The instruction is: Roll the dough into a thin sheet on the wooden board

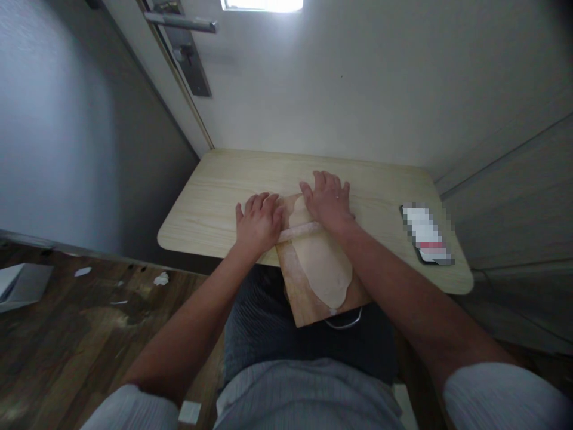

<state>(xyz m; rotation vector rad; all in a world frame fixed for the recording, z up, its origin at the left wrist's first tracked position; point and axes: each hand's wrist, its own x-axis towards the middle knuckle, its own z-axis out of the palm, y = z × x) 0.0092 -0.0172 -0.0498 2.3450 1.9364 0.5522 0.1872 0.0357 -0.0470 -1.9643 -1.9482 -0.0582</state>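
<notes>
A pale, flour-dusted rolling pin (301,230) lies across a long, flat sheet of dough (323,266). The dough rests lengthwise on a wooden cutting board (301,298). My left hand (258,222) presses its palm on the pin's left end, fingers stretched forward and apart. On the other end lies my right hand (329,200), also with spread fingers, its palm and wrist covering that part of the pin. The far edge of the dough shows between my hands. At the board's near end, a metal handle (344,322) sticks out over my lap.
The board overlaps the front edge of a light wooden table (210,185). A phone (427,236) lies on the table's right side. Behind stands a white door with a metal handle (183,22). Paper scraps (161,279) and a box (22,286) are on the floor at left.
</notes>
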